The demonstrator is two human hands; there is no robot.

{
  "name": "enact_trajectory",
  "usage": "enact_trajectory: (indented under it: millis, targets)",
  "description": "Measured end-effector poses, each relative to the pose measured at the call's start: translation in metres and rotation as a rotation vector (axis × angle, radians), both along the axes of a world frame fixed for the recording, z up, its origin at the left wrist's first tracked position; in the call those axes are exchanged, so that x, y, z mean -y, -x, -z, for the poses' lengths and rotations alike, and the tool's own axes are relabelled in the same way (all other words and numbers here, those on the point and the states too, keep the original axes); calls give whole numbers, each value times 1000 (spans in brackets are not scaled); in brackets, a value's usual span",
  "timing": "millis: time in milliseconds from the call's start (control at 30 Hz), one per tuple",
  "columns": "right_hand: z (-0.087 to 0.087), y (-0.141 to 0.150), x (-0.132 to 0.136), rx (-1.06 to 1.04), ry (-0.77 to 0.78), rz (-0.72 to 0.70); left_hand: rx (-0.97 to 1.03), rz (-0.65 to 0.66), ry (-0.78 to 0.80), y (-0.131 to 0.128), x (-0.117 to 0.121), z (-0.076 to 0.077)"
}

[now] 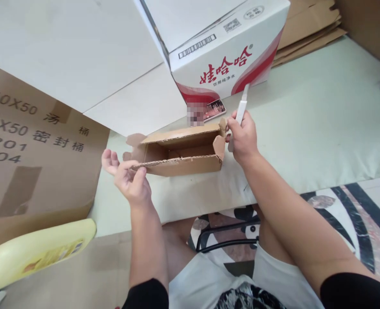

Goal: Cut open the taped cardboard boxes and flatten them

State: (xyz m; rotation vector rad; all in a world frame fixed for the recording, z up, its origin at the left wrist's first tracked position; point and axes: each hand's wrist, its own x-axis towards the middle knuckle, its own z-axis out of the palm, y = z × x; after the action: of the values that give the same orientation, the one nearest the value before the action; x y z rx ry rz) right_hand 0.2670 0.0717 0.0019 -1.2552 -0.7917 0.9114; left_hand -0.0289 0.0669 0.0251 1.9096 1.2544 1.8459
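Observation:
A small brown cardboard box (190,166) lies on the pale green tabletop, its long top side open and its inside bare. My left hand (132,180) pinches the near left edge of the box between thumb and fingers, with other fingers spread outward. At the right end, my right hand (244,135) is closed around a white utility knife (241,112), its blade pointing up and away from me. The fingers of that hand also touch the small end flaps (219,146) of the box.
Behind the box stands a white carton with red lettering (225,64), a phone (214,110) leaning at its foot. A large brown carton (41,150) is at the left, with a yellow bottle (48,249) in front. Flattened cardboard (305,30) lies at the back right.

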Motion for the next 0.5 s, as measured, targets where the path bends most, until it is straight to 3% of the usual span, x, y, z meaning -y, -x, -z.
enact_trajectory:
  millis: [67,133,333,500]
  targets:
    - [-7,-3,3,-63,-201,-17,-27,23,27,-3,2,6]
    - [-18,-6,9,54,-296,-85,-13,45,36,-2,8,9]
    - [-59,-5,41,736,-147,-291,96,141,-95,7,34,1]
    - [-81,-1,62,984,-143,-265,37,221,-135,19,53,-13]
